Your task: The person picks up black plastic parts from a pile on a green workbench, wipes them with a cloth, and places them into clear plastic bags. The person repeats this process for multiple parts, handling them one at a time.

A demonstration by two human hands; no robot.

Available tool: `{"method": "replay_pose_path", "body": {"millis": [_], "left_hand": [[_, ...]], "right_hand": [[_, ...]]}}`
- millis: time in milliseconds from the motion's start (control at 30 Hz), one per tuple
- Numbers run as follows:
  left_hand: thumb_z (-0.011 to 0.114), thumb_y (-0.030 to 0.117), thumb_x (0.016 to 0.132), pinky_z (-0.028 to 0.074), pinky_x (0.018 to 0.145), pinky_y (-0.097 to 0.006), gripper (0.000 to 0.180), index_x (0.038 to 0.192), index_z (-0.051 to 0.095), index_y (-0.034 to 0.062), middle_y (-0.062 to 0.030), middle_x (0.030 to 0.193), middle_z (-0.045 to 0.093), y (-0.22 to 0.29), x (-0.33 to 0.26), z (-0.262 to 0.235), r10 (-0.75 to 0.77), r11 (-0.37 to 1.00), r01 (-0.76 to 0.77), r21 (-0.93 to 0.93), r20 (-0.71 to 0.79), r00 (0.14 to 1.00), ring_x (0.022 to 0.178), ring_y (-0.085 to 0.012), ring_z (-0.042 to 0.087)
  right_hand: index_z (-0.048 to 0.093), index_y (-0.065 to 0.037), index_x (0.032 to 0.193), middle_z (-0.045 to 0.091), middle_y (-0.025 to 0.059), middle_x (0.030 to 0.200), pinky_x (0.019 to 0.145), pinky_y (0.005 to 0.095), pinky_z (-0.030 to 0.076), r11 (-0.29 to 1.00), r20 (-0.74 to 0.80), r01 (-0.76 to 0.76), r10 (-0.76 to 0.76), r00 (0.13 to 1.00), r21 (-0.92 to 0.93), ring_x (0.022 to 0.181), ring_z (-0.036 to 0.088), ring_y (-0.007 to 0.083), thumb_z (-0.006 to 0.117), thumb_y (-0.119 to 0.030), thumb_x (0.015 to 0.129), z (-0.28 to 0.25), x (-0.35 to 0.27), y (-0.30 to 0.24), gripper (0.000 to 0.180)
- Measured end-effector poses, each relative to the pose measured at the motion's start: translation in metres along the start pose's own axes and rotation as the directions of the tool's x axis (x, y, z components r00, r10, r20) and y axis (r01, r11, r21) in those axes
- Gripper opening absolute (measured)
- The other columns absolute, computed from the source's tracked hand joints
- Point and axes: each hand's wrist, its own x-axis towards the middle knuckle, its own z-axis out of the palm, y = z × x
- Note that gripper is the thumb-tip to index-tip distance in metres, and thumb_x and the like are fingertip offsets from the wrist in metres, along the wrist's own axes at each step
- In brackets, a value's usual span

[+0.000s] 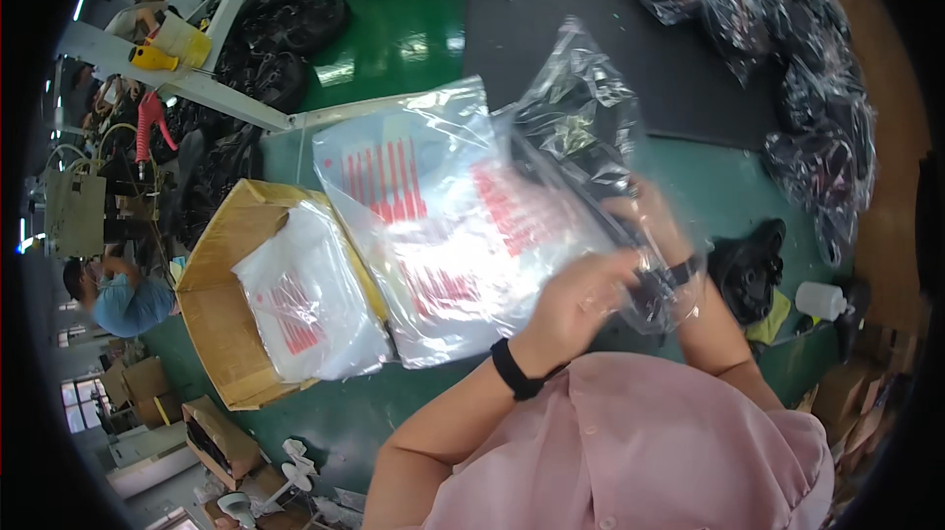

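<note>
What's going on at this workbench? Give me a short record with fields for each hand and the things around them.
Left hand: grips the clear plastic bag, black wristband on the wrist
Right hand: inside or behind the same bag, on a black shoe
In front: stack of clear bags with red print
Left side: cardboard box holding more bags
Right side: loose black shoe, white bottle, bagged shoes
Surface: green table

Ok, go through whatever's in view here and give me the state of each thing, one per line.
Left hand: gripping the clear bag.
Right hand: inside the bag's plastic, holding the black shoe.
Clear bag: open, partly filled.
Black shoe: partly in the bag.
Cardboard box: open, holding flat bags.
Loose black shoe: unbagged on the table.
</note>
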Motion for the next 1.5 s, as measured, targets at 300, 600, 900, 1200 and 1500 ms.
{"method": "replay_pose_path", "body": {"millis": [300, 600, 900, 1200, 1500], "left_hand": [[0.069, 0.030, 0.078, 0.018, 0.105, -0.065, 0.069, 0.141, 0.040, 0.0225, -0.0152, 0.150, 0.027, -0.134, -0.051, -0.107, -0.366, 0.497, 0.331, 0.802, -0.152, 0.918, 0.139, -0.0415, 0.018], [0.058, 0.035, 0.085, 0.029, 0.101, -0.054, 0.064, 0.144, 0.036, 0.0250, -0.0055, 0.143, 0.040, -0.142, -0.072, -0.141, -0.433, 0.477, 0.341, 0.810, -0.121, 0.893, 0.132, -0.0287, 0.035], [0.056, 0.038, 0.085, 0.033, 0.098, -0.047, 0.065, 0.145, 0.035, 0.0255, -0.0019, 0.147, 0.038, -0.157, -0.089, -0.137, -0.348, 0.548, 0.387, 0.742, -0.219, 0.912, 0.132, -0.0206, 0.036], [0.059, 0.038, 0.084, 0.026, 0.102, -0.060, 0.065, 0.143, 0.038, 0.0207, -0.0107, 0.146, 0.035, -0.149, -0.079, -0.136, -0.436, 0.463, 0.417, 0.782, -0.209, 0.876, 0.134, -0.0351, 0.031], [0.062, 0.036, 0.083, 0.017, 0.108, -0.062, 0.070, 0.144, 0.034, 0.0169, -0.0174, 0.151, 0.024, -0.129, -0.084, -0.142, -0.359, 0.177, 0.572, 0.801, -0.488, 0.795, 0.140, -0.0393, 0.017]], "right_hand": [[0.045, 0.000, 0.126, 0.058, 0.0180, 0.116, 0.089, 0.0353, 0.050, 0.576, -0.330, 0.324, -0.100, 0.939, 0.750, 0.107, 0.058, 0.0255, 0.055, -0.025, 0.094, -0.039, 0.236, -0.023, 0.042], [0.049, 0.013, 0.118, 0.058, 0.0210, 0.107, 0.066, 0.0356, 0.057, 1.000, 0.333, 0.029, -0.028, 0.942, 0.001, 0.080, 0.063, 0.0295, 0.062, -0.030, 0.088, 0.422, 0.423, -0.073, 0.054], [0.064, 0.002, 0.106, 0.065, 0.0232, 0.107, 0.088, 0.0411, 0.050, 0.809, 0.172, 0.215, -0.143, 0.975, -0.547, 0.100, 0.063, 0.0371, 0.060, -0.022, 0.082, 0.504, 0.469, -0.041, 0.034], [0.058, 0.004, 0.102, 0.057, 0.0057, 0.088, 0.067, 0.0244, 0.044, 0.534, 0.359, 0.745, -0.657, 0.663, -0.399, 0.079, 0.053, 0.0117, 0.055, -0.010, 0.081, 0.203, 0.305, -0.155, 0.025], [0.054, 0.004, 0.114, 0.062, 0.0158, 0.104, 0.089, 0.0321, 0.046, 0.336, 0.659, 0.574, 0.255, 0.708, -0.747, 0.101, 0.059, 0.0217, 0.063, -0.011, 0.073, -0.007, 0.153, -0.180, 0.044]]}}
